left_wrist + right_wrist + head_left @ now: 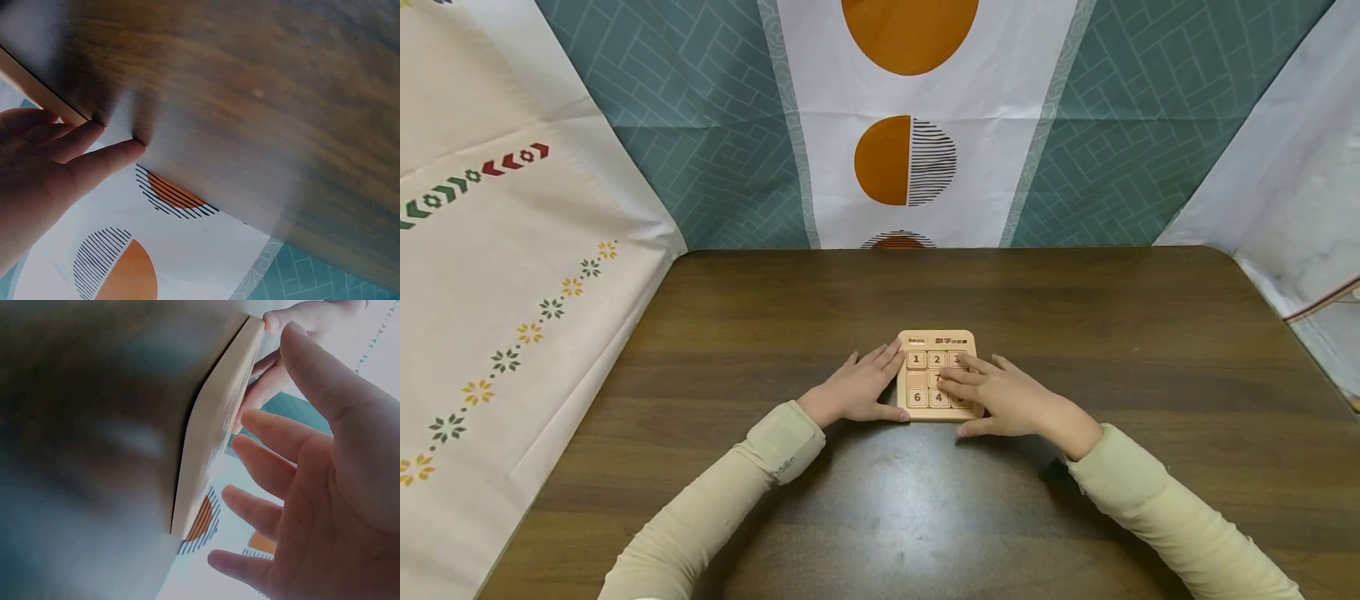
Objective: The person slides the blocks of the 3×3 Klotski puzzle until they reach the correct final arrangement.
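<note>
A pale wooden number slide puzzle lies flat on the table, with square numbered tiles in its frame. Tiles 1, 2 and 3 form its top row, an empty slot shows at the middle left, and 6 and 4 sit at the bottom left. My left hand rests along the puzzle's left side, fingers fairly straight and thumb at the lower left corner. Over the right-hand tiles lies my right hand, fingers extended and thumb off the near edge. It covers part of the middle and right tiles; whether its fingertips touch them, I cannot tell.
The dark wood table extends around the puzzle on all sides. Behind it hangs a teal and white patterned cloth. A cream cloth with printed flowers drapes along the left side, and a whitish covering stands at the right.
</note>
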Tool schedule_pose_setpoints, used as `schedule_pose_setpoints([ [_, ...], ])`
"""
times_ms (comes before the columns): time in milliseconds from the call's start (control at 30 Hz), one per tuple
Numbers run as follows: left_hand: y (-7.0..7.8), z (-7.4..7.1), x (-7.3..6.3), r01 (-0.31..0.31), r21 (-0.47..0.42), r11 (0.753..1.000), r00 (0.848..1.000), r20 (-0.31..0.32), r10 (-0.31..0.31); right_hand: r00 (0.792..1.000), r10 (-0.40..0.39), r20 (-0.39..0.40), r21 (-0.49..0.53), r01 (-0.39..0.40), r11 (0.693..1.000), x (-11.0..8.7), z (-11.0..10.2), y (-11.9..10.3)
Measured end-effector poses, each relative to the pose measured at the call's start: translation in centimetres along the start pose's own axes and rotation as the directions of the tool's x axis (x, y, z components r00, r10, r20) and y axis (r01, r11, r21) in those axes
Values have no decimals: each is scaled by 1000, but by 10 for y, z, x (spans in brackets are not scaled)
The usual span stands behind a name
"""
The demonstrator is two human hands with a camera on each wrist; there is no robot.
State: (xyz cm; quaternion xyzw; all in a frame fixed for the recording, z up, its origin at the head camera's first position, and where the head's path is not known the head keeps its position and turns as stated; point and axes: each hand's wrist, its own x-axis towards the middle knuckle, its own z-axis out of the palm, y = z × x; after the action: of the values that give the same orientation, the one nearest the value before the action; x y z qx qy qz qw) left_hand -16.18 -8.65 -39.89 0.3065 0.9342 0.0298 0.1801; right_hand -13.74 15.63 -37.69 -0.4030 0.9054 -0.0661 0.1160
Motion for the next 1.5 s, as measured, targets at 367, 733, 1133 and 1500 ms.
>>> schedule_pose_setpoints([
  [367, 1, 0, -1, -2, -11, 1000, 1000, 9, 2, 1000, -30, 4, 0, 30, 1000, -4, 3, -4],
  [733, 2, -5, -6, -33, -47, 998, 999, -9, 33, 1000, -4, -12, 3, 4, 1000, 6, 5, -8],
  [1133, 1, -2, -3, -22, -21, 1000, 1000, -14, 22, 1000, -8, 20, 4, 8, 1000, 21, 1, -22],
  [1500, 1, -2, -4, -19, -18, 1000, 1000, -17, 19, 1000, -7, 2, -26, 7, 1000, 16, 4, -20],
])
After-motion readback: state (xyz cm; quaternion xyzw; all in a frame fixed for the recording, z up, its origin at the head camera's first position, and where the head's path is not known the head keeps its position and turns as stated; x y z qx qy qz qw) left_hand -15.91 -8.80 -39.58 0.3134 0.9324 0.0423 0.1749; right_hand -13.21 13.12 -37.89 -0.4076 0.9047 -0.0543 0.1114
